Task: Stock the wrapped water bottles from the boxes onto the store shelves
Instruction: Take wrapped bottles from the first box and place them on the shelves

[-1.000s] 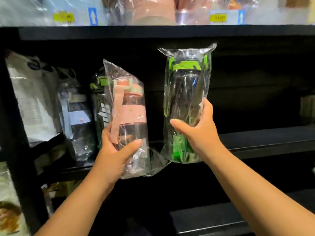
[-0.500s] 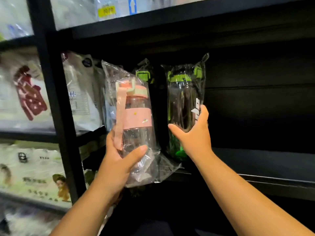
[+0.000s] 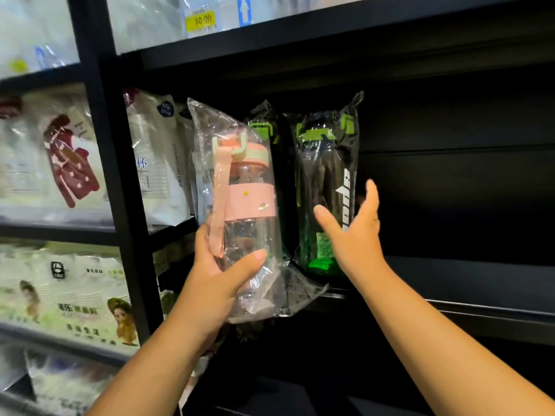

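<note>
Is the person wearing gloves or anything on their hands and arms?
No gloves. The left hand and right hand are both bare, with no rings showing. No watch or bracelet shows either, and both forearms are bare too, with no sleeves in view. The left thumbnail looks short and plain.

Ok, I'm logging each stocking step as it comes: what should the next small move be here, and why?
Probably set the pink bottle on the shelf, right of the green-capped bottle. The left hand grips it off the shelf, the green-capped bottle already stands there, the right hand is open beside it, and the board further right looks bare.
</note>
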The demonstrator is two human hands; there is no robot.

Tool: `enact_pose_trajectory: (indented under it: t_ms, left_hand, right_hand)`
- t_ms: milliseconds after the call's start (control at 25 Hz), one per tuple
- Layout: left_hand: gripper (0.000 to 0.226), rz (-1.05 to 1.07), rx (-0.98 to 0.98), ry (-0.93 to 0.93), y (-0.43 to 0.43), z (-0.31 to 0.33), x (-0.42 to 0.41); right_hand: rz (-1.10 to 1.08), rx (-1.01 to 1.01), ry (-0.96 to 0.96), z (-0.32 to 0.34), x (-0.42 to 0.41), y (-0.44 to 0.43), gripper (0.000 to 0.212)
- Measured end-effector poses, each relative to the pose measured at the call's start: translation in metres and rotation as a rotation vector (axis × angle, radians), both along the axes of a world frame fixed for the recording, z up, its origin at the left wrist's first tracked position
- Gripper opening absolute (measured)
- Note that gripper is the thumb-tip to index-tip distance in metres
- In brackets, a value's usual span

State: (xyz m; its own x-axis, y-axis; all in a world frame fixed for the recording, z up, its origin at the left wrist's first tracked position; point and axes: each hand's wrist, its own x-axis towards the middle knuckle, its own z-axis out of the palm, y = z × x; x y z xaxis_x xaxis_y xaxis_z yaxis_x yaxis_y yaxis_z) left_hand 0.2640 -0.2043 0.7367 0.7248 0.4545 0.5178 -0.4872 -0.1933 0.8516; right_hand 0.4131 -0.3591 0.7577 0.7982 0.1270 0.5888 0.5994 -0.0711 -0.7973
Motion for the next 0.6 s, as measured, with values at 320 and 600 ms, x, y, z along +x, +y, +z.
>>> enact_pose_trajectory:
  t_ms: [320, 600]
  left_hand:
    - [0.093, -0.336, 0.138, -0.001, -0.055, 0.018, 0.021]
    - [0.090, -0.528, 0.283, 0.097, -0.126, 0.034, 0.052]
  right_hand:
    - [0.341, 0.132, 0.019, 0.019, -0.048, -0.066, 0.097]
    - [0.399, 0.354, 0.116, 0.035, -0.046, -0.121, 0.074]
